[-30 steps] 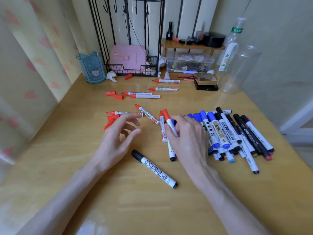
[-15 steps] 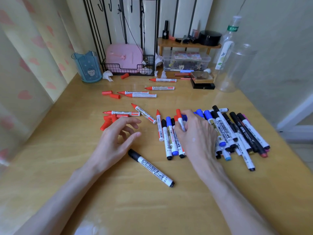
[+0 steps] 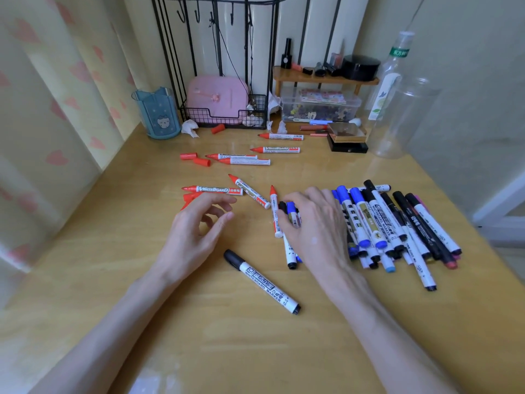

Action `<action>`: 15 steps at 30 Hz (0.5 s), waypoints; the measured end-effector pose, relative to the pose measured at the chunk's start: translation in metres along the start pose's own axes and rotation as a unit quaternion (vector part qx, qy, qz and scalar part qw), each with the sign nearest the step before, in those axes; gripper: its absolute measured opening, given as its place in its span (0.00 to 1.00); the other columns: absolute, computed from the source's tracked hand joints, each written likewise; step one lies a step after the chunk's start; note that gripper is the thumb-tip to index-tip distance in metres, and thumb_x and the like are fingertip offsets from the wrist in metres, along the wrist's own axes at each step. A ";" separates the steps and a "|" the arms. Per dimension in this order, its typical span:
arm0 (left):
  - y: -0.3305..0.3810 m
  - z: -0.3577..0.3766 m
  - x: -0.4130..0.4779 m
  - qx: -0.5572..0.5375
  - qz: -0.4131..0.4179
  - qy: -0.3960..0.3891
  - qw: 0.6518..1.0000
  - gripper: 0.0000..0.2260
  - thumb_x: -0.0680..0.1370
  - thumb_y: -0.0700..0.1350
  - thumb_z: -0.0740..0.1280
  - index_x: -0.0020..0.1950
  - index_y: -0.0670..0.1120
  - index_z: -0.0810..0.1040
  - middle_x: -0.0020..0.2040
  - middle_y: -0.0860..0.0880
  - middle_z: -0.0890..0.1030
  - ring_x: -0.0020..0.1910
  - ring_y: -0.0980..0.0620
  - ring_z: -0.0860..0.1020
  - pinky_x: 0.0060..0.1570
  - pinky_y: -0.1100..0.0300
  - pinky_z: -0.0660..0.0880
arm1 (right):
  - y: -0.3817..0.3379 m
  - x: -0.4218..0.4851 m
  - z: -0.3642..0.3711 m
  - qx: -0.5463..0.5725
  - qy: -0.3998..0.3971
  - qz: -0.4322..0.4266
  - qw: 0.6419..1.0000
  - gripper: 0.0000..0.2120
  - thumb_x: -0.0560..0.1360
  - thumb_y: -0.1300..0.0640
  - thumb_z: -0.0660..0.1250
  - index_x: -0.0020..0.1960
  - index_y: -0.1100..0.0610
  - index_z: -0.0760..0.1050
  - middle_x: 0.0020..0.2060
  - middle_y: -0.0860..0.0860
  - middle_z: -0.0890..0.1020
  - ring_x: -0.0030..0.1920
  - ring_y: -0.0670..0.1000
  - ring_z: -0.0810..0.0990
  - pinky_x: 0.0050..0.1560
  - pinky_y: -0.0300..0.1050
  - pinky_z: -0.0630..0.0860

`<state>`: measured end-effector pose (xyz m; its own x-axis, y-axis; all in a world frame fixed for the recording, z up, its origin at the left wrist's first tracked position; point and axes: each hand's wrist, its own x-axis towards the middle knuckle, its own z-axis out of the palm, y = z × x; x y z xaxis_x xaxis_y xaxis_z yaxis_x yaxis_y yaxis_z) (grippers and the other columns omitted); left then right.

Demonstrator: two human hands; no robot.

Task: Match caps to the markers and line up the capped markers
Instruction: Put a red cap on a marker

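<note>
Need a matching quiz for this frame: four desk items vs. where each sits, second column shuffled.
1 lone black-capped marker
2 blue cup
3 clear jar
4 pink case

A back right, beside the bottle
B inside the wire rack
C nearest the camera
D back left, by the curtain

Pairs: 1-C, 2-D, 3-A, 4-B

Capped markers [image 3: 369, 220] side by side, red caps [image 3: 189, 156] loose.
</note>
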<state>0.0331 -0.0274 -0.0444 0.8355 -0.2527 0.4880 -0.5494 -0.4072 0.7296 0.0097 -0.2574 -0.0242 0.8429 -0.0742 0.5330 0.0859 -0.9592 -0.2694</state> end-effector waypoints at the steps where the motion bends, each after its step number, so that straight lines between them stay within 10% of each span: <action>1: -0.001 -0.001 0.000 -0.002 -0.006 0.005 1.000 0.09 0.83 0.42 0.69 0.63 0.49 0.80 0.52 0.53 0.82 0.50 0.48 0.82 0.49 0.53 0.78 | -0.004 0.000 0.003 0.002 -0.003 -0.007 1.000 0.08 0.75 0.48 0.73 0.51 0.51 0.83 0.44 0.50 0.78 0.48 0.56 0.73 0.50 0.54 0.75; 15: -0.032 -0.050 0.001 0.205 -0.109 0.068 0.970 0.14 0.72 0.55 0.79 0.51 0.54 0.80 0.45 0.55 0.78 0.43 0.53 0.76 0.42 0.52 0.76 | -0.023 0.007 0.028 -0.091 -0.052 -0.027 0.994 0.16 0.73 0.43 0.73 0.54 0.53 0.81 0.50 0.52 0.77 0.53 0.58 0.72 0.52 0.54 0.72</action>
<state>0.0510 0.0288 -0.0432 0.9063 -0.0149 0.4224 -0.2846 -0.7605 0.5837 0.0284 -0.2285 -0.0371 0.8904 -0.0021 0.4552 0.0429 -0.9952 -0.0885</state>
